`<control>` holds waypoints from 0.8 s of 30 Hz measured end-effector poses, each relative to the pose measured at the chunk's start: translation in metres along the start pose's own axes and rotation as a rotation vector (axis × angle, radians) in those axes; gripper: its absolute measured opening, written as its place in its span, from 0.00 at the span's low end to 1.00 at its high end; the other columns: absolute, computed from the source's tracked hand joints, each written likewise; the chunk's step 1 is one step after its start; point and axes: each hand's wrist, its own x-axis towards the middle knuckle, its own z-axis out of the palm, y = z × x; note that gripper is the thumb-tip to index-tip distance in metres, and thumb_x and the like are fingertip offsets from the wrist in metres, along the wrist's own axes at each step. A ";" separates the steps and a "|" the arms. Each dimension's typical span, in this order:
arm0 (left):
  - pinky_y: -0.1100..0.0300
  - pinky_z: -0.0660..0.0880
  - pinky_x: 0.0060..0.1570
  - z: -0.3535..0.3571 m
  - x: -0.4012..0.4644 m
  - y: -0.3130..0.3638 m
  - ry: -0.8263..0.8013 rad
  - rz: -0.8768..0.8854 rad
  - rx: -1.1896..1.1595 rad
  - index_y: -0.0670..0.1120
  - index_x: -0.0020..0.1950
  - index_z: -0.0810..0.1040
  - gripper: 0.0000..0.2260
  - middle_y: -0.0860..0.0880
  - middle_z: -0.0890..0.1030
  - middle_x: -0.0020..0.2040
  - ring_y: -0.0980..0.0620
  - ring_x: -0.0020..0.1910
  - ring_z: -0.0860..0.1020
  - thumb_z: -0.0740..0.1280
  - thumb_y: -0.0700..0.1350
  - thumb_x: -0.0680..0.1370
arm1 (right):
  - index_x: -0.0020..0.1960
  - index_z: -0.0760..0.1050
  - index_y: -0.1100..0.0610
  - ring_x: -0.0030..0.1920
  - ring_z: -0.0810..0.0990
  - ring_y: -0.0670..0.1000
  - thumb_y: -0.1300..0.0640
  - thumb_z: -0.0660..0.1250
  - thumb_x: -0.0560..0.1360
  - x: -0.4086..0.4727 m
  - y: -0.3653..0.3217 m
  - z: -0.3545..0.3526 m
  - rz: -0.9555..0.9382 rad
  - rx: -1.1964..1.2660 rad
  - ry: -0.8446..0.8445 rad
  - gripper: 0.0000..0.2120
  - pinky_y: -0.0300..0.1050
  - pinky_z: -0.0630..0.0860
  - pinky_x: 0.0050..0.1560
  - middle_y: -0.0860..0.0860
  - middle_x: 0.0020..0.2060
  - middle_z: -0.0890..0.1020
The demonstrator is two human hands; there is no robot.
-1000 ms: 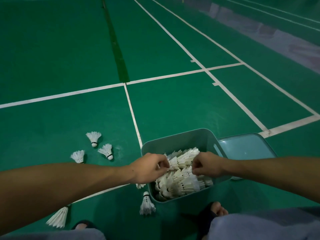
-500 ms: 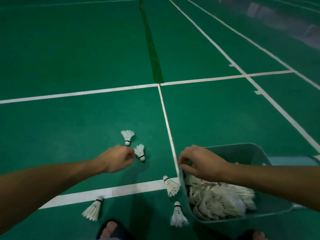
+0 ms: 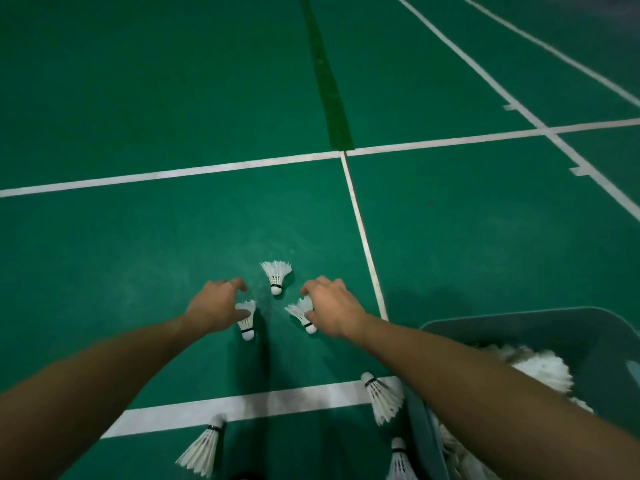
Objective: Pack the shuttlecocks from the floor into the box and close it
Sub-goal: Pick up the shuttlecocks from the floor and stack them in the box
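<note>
Three white shuttlecocks lie on the green floor ahead of me. My left hand (image 3: 214,306) has its thumb curled onto the feathers of the left shuttlecock (image 3: 247,323), with its fingers arched above. Fingers curled, my right hand (image 3: 330,311) grips the right shuttlecock (image 3: 299,311). The middle shuttlecock (image 3: 276,277) lies untouched between the two hands' fingertips. The grey-blue box (image 3: 519,327) stands at the lower right and holds a heap of shuttlecocks (image 3: 540,370). My right forearm crosses over it.
Three more shuttlecocks lie near my feet: one (image 3: 382,398) on the white line beside the box, one (image 3: 202,448) at the lower left, one (image 3: 400,460) at the bottom edge. White court lines cross the open green floor.
My view has swung left and down. My right hand left the box and came down on the right shuttlecock. My left hand stayed at the left one, whose cork and feathers now show.
</note>
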 end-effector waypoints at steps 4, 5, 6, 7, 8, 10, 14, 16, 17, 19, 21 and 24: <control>0.52 0.77 0.58 0.025 0.015 -0.003 -0.030 -0.056 -0.120 0.52 0.74 0.72 0.27 0.48 0.84 0.57 0.44 0.58 0.80 0.76 0.52 0.77 | 0.76 0.67 0.50 0.66 0.71 0.59 0.65 0.69 0.77 0.021 0.004 0.026 -0.027 -0.090 -0.015 0.30 0.57 0.73 0.66 0.52 0.70 0.75; 0.52 0.77 0.57 0.029 0.020 -0.003 -0.011 -0.065 -0.152 0.51 0.74 0.72 0.26 0.49 0.83 0.55 0.45 0.56 0.81 0.75 0.51 0.78 | 0.75 0.69 0.51 0.65 0.71 0.59 0.66 0.70 0.77 0.024 0.007 0.031 -0.027 -0.111 -0.016 0.29 0.57 0.74 0.65 0.53 0.68 0.76; 0.52 0.77 0.56 0.031 0.026 -0.003 0.013 -0.069 -0.199 0.50 0.75 0.71 0.26 0.49 0.83 0.53 0.45 0.55 0.81 0.74 0.51 0.78 | 0.73 0.70 0.53 0.64 0.72 0.60 0.67 0.69 0.77 0.027 0.010 0.034 -0.019 -0.133 -0.015 0.27 0.57 0.74 0.64 0.54 0.66 0.77; 0.51 0.77 0.54 0.030 0.032 0.000 0.041 -0.068 -0.257 0.49 0.76 0.70 0.27 0.49 0.83 0.51 0.45 0.53 0.81 0.73 0.51 0.79 | 0.70 0.73 0.54 0.62 0.73 0.60 0.67 0.69 0.77 0.029 0.013 0.037 -0.005 -0.150 -0.014 0.23 0.57 0.75 0.62 0.55 0.63 0.78; 0.52 0.76 0.52 0.027 0.039 0.004 0.069 -0.051 -0.310 0.49 0.77 0.68 0.29 0.49 0.83 0.49 0.46 0.51 0.81 0.73 0.52 0.80 | 0.67 0.75 0.55 0.61 0.74 0.59 0.66 0.69 0.77 0.031 0.016 0.038 0.010 -0.158 -0.019 0.19 0.57 0.76 0.61 0.55 0.60 0.80; 0.52 0.76 0.50 0.017 0.054 0.017 0.117 0.013 -0.347 0.51 0.80 0.62 0.33 0.49 0.83 0.47 0.47 0.47 0.81 0.74 0.53 0.80 | 0.59 0.79 0.56 0.57 0.78 0.58 0.63 0.68 0.78 0.033 0.022 0.037 0.034 -0.141 -0.045 0.10 0.57 0.80 0.57 0.55 0.54 0.82; 0.51 0.79 0.52 0.001 0.086 0.036 0.053 0.006 -0.312 0.51 0.79 0.66 0.29 0.45 0.84 0.52 0.46 0.47 0.82 0.73 0.51 0.81 | 0.52 0.81 0.55 0.50 0.82 0.59 0.60 0.66 0.78 0.023 0.028 0.019 0.009 -0.108 -0.098 0.06 0.57 0.82 0.52 0.55 0.48 0.84; 0.54 0.77 0.50 -0.004 0.090 0.041 0.007 -0.008 -0.236 0.49 0.65 0.79 0.15 0.44 0.84 0.54 0.47 0.48 0.81 0.72 0.52 0.81 | 0.50 0.81 0.55 0.49 0.82 0.59 0.59 0.65 0.78 0.011 0.032 0.003 -0.019 -0.092 -0.105 0.06 0.55 0.81 0.51 0.54 0.47 0.84; 0.53 0.78 0.50 -0.007 0.088 0.044 0.006 0.002 -0.214 0.49 0.59 0.81 0.10 0.44 0.85 0.54 0.47 0.48 0.81 0.72 0.53 0.81 | 0.50 0.81 0.55 0.49 0.82 0.58 0.58 0.65 0.78 0.004 0.034 -0.006 -0.028 -0.079 -0.105 0.06 0.53 0.81 0.50 0.54 0.47 0.85; 0.52 0.80 0.51 -0.016 0.077 0.051 0.028 0.046 -0.206 0.50 0.52 0.82 0.08 0.46 0.85 0.51 0.47 0.48 0.82 0.72 0.54 0.80 | 0.49 0.81 0.54 0.49 0.82 0.57 0.57 0.64 0.78 -0.012 0.038 -0.030 -0.033 -0.033 -0.086 0.07 0.53 0.81 0.50 0.53 0.47 0.85; 0.54 0.79 0.49 -0.032 0.059 0.062 0.057 0.119 -0.218 0.51 0.49 0.82 0.07 0.47 0.85 0.48 0.48 0.46 0.82 0.73 0.54 0.80 | 0.48 0.82 0.53 0.50 0.82 0.55 0.55 0.66 0.78 -0.032 0.041 -0.057 -0.015 0.031 -0.059 0.06 0.54 0.81 0.51 0.51 0.47 0.86; 0.57 0.76 0.42 -0.066 0.018 0.087 0.066 0.254 -0.241 0.52 0.46 0.81 0.07 0.51 0.84 0.42 0.51 0.42 0.81 0.73 0.54 0.80 | 0.47 0.83 0.54 0.47 0.83 0.50 0.55 0.70 0.77 -0.067 0.047 -0.099 0.003 0.129 0.003 0.04 0.48 0.81 0.50 0.48 0.44 0.86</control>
